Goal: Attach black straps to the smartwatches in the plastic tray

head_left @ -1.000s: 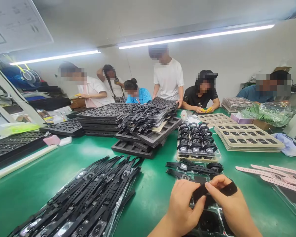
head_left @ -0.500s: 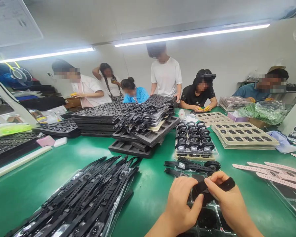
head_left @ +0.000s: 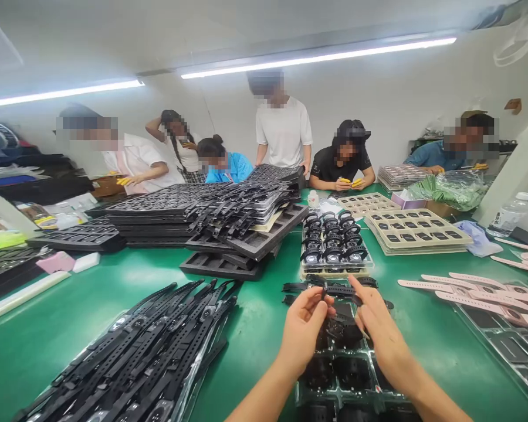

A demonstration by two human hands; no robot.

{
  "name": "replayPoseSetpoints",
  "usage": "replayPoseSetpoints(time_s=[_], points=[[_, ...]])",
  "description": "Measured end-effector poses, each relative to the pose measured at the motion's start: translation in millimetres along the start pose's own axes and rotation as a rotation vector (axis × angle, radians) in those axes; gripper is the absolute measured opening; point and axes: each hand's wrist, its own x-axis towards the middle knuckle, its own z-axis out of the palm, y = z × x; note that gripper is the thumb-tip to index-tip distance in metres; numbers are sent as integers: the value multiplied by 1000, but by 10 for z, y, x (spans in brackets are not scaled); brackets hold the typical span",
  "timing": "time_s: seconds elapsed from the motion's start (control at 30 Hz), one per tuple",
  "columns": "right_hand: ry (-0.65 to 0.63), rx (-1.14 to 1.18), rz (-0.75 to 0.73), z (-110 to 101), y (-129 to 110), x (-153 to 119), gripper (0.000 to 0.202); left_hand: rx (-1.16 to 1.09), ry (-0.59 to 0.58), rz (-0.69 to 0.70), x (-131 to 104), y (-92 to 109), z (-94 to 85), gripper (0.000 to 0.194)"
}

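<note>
While the left hand point(head_left: 305, 322) pinches one black strap point(head_left: 324, 288) above the clear compartmented tray point(head_left: 338, 354), the right hand point(head_left: 381, 331) hovers just beside, fingers extended, any hold indiscernible; pink-strapped watches point(head_left: 488, 296), far right

A black watch strap point(head_left: 324, 288) is pinched in the left hand point(head_left: 307, 322), above a clear compartmented tray point(head_left: 354, 372); pink straps point(head_left: 484, 296) are laid on the green bench point(head_left: 264, 328) to the right.

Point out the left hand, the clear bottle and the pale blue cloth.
Left hand point(head_left: 300, 333), head view, middle of the hand.
Clear bottle point(head_left: 508, 217), head view, body below the white cap.
Pale blue cloth point(head_left: 473, 239), head view, middle of its crumpled folds.
</note>
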Motion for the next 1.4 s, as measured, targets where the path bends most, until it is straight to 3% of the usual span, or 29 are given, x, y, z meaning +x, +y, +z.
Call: replayPoseSetpoints(time_s=[0.13, 0.3, 0.73, 1.03, 1.27, 1.4], points=[[20, -170, -18, 17, 33, 33, 29, -33, 26, -39, -23, -77, -90, 47], [21, -136, -15, 44, 52, 12, 10, -47, 26, -41, -52, -111, -135, 43], [17, 44, -4, 73, 26, -27, 10, -19, -214, -5, -213, -29, -47, 38], [3, -7, -68, 138, 107, -79, 7, -127, -82, -106, -174, -121, -31, 39], [69, -15, -158, 168, -25, -3, 3, -112, -61, -178, -177, -86, -14, 39], [-2, -57, -179, 181, -53, 59, 8, -140, 0, -188, -142, -47, -39, 42]])
